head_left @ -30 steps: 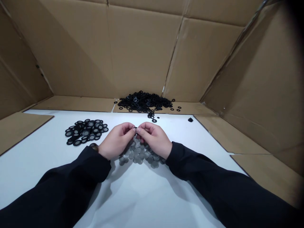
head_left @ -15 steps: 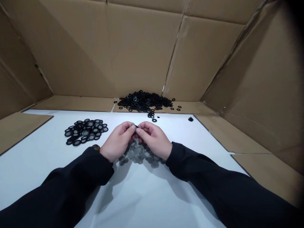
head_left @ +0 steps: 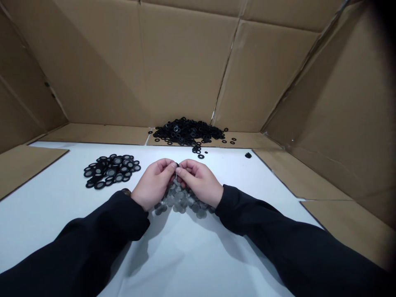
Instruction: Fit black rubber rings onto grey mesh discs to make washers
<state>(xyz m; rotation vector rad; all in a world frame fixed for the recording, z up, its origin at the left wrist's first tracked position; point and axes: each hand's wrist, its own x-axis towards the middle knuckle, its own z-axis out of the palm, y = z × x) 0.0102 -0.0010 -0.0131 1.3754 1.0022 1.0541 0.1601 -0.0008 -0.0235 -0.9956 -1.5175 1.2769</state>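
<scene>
My left hand and my right hand meet at the middle, thumbs and fingertips pinched on a small black ring between them. Most of the ring is hidden by the fingers. Under and just in front of the hands lies a heap of thin grey discs on the white table. To the left of my left hand is a pile of black rings with grey centres. Beyond the hands, against the cardboard, sits a big pile of open black rings.
Cardboard walls rise at the back and both sides. Cardboard flaps lie along the table's edges. A small black piece rests at the back right, and a loose ring lies before the big pile.
The two hands have shifted only slightly at the fingertips, still pinching the black ring. The piles look the same.
</scene>
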